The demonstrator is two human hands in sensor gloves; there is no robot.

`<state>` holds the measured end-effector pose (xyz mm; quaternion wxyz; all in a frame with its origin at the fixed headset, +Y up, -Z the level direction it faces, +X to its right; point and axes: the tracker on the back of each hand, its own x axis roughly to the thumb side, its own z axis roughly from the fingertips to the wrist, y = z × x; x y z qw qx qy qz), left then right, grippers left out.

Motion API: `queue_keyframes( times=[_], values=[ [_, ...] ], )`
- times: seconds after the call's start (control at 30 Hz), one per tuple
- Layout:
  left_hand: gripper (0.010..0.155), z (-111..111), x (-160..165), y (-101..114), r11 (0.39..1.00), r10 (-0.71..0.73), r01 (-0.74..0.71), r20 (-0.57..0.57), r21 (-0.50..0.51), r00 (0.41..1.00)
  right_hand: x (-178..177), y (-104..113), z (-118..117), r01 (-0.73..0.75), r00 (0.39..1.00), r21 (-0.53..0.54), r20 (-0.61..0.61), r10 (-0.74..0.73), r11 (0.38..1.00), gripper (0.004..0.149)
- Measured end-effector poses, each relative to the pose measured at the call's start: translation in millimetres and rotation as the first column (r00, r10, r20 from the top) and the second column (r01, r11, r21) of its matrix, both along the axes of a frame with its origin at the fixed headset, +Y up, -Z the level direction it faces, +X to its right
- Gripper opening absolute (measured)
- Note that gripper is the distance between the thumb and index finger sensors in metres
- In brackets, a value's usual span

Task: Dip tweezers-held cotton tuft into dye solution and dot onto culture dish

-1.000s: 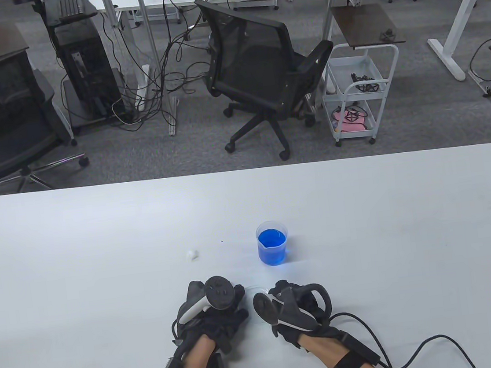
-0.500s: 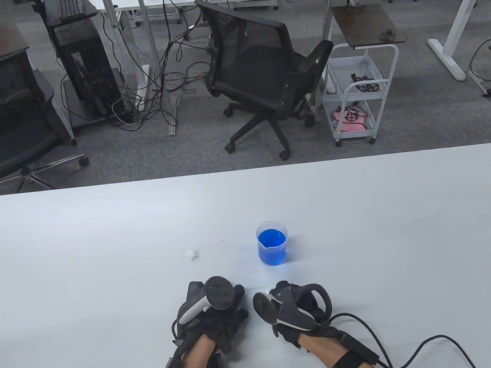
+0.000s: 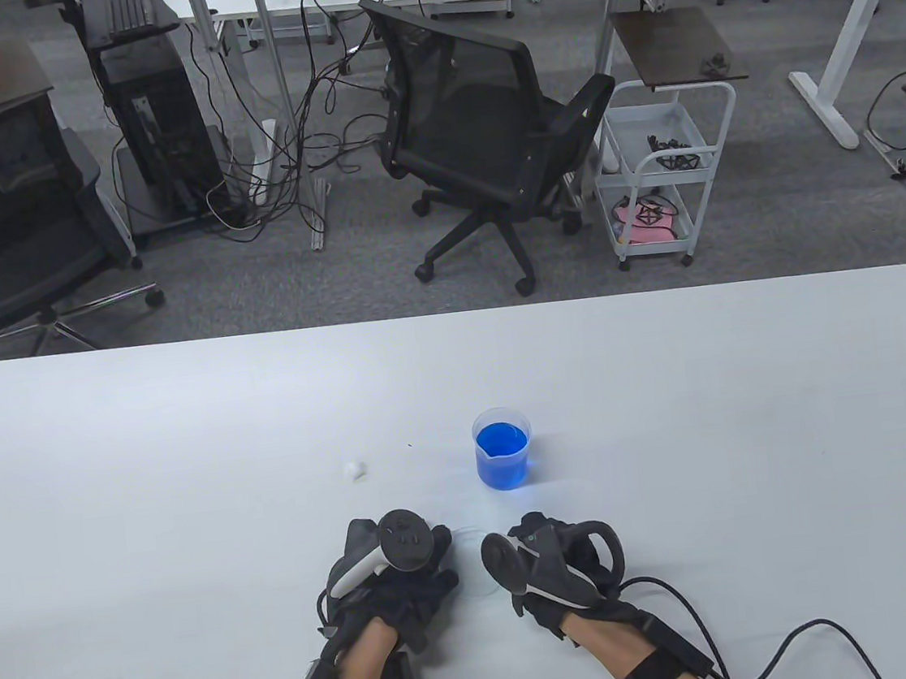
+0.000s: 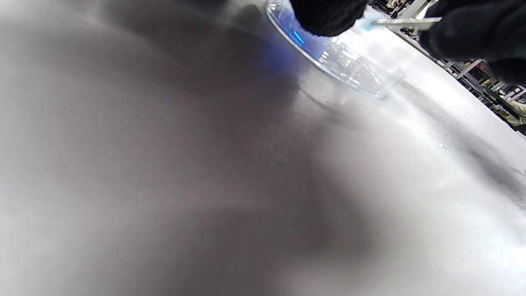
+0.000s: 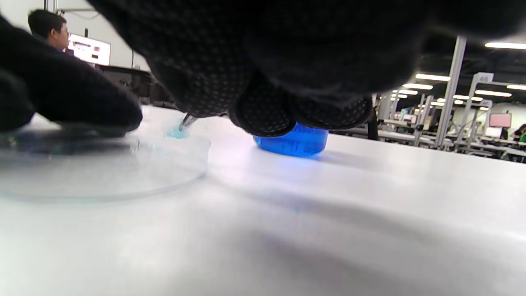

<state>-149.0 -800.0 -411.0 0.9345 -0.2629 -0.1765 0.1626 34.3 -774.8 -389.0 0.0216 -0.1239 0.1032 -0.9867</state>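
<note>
2 hands work low on the bench point(image 3: 190, 467). Your left hand point(image 3: 390, 579) holds the dish point(image 5: 102, 164) steady. Your right hand point(image 3: 557, 569) pinches tweezers point(image 5: 188, 121) whose blue cotton tuft point(image 5: 177, 132) touches it. Dipping looks done; dotting is underway. Farther back stands the dye cup point(image 3: 503, 448).

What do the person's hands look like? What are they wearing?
Both the left hand and the right hand wear black gloves; the right wrist view shows tiny grip dots on the fabric. Each has a controller-like tracker on its back with a white strip, black wrist straps, bare forearms, and black cables trailing away.
</note>
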Motion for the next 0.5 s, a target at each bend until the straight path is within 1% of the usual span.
queue_keyframes(
  times=[0.2,0.33,0.43,0.5],
  values=[
    [0.067,-0.2,-0.1,0.1,1.0,-0.001,0.001,-0.001,0.0,1.0,-5.4,-8.6,-1.5,-0.036,0.999,-0.014,-0.009,0.036,0.999,0.041],
    [0.067,-0.1,-0.2,0.2,1.0,-0.001,0.001,-0.001,0.0,1.0,-0.9,1.5,1.0,-0.006,1.0,0.002,-0.002,0.006,1.0,0.041],
    [0.067,-0.1,-0.3,0.1,1.0,-0.001,0.001,-0.002,-0.001,1.0,5.4,14.1,7.3,0.037,0.999,0.031,0.001,-0.037,0.999,0.041],
    [0.067,-0.1,-0.3,0.1,1.0,-0.001,0.001,-0.003,-0.001,1.0,7.2,16.2,11.1,0.048,0.999,0.036,-0.005,-0.047,0.998,0.041]
  ],
)
